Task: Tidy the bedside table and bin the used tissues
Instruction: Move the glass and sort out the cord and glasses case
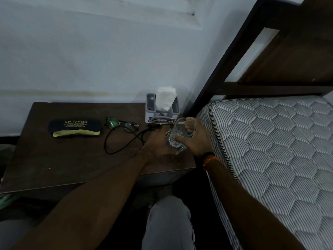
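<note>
We have the clear drinking glass (180,135) in our right hand (195,139), fingers wrapped around its side, thumb near the rim, holding it at the right front corner of the bedside table (72,165), close to the mattress (279,141). Our left hand (156,143) lies beside the glass at its base; whether it grips anything we cannot tell, since it is dark and partly behind the glass.

The glass is rigid, smooth and breakable, so we judge a full wrap around the middle safest, kept upright in case any liquid remains. Behind it stands a tissue holder (162,112) with a white tissue (164,99) sticking up: light, soft, best pinched at the top. Further left lie spectacles (124,124) with a thin cord (122,143), and a spectacle case (75,127).
</note>
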The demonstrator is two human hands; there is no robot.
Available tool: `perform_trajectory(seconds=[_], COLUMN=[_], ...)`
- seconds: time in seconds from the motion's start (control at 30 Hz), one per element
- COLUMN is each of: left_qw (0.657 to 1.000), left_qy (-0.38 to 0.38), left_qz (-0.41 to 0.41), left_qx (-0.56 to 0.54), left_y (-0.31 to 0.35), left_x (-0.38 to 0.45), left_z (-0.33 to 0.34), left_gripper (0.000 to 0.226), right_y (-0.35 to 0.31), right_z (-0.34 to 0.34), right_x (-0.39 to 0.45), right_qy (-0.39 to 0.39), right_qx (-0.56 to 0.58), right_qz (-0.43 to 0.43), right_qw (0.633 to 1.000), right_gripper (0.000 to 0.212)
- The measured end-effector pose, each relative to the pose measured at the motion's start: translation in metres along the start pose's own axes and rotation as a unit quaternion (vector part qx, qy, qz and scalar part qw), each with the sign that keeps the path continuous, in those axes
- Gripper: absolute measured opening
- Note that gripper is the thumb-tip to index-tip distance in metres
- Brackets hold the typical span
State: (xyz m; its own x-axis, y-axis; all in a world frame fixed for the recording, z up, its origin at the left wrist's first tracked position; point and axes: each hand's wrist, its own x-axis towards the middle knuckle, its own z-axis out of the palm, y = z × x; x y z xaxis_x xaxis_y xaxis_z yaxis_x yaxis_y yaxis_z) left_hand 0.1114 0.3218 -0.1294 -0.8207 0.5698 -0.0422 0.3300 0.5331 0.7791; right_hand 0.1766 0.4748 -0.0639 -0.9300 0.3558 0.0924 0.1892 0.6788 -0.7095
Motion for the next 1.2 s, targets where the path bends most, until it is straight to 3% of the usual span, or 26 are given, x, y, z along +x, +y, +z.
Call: perform_trajectory(seconds=[0.17, 0.33, 0.53, 0.7, 0.8, 0.87, 0.93, 1.07, 1.2], left_qw=[0.999, 0.995, 0.997, 1.000, 0.997, 0.993, 0.988, 0.977, 0.973], left_qy=[0.007, 0.014, -0.001, 0.008, 0.037, 0.073, 0.096, 0.138, 0.159], left_qz=[0.002, -0.002, 0.009, 0.030, 0.044, 0.068, 0.074, 0.053, 0.016], left_qx=[-0.050, -0.096, -0.077, 0.006, 0.050, 0.068, 0.096, 0.153, 0.165], left_y=[-0.003, -0.003, 0.001, -0.005, -0.013, -0.021, -0.029, -0.054, -0.077], left_x=[-0.004, -0.007, -0.010, -0.017, -0.024, -0.030, -0.037, -0.053, -0.071], left_z=[-0.001, -0.003, -0.006, -0.023, -0.040, -0.056, -0.075, -0.114, -0.149], left_gripper=[0.108, 0.105, 0.101, 0.101, 0.093, 0.077, 0.065, 0.046, 0.031], right_y=[0.000, -0.001, 0.005, 0.000, -0.014, -0.032, -0.052, -0.081, -0.091], right_z=[0.007, 0.008, 0.010, 0.006, 0.002, 0.002, 0.010, 0.041, 0.076], right_x=[-0.001, -0.001, 0.000, -0.004, -0.007, -0.003, 0.000, -0.001, -0.004], right_qy=[-0.003, -0.005, -0.011, -0.014, 0.095, 0.180, 0.203, 0.128, -0.016], right_qx=[-0.006, -0.007, -0.019, 0.003, -0.055, -0.123, -0.141, -0.139, -0.150], right_qz=[-0.008, -0.018, -0.017, -0.009, -0.096, -0.189, -0.246, -0.279, -0.208], right_qw=[1.000, 1.000, 1.000, 1.000, 0.989, 0.957, 0.937, 0.942, 0.966], right_gripper=[0.081, 0.080, 0.084, 0.102, 0.075, 0.047, 0.025, 0.010, 0.014])
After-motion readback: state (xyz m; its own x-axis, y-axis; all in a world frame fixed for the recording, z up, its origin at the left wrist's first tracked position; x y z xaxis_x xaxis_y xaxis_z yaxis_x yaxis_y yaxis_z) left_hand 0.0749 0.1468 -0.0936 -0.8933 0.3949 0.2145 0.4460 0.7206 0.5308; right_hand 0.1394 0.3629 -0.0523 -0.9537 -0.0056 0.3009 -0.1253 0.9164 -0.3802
